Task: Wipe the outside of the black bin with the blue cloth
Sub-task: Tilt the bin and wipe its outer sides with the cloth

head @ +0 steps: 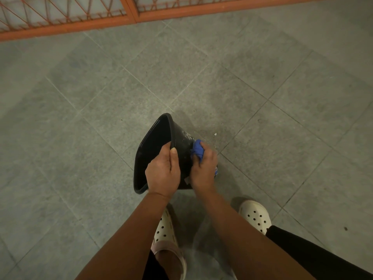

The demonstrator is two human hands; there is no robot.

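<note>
A black bin (153, 146) stands tilted on the grey tiled floor, its open mouth turned to the left. My left hand (163, 169) grips the bin's rim, thumb on the outside wall and fingers inside. My right hand (202, 168) is closed on a bunched blue cloth (197, 148) and presses it against the bin's outer right side. Pale specks and smears show on that wall above the cloth. The bin's base is hidden behind my hands.
Grey floor tiles (201, 77) spread all around. An orange metal railing (129, 15) runs along the top edge. My feet in cream clogs (254, 216) stand just behind the bin. Small white specks (215, 134) lie on the floor to the bin's right.
</note>
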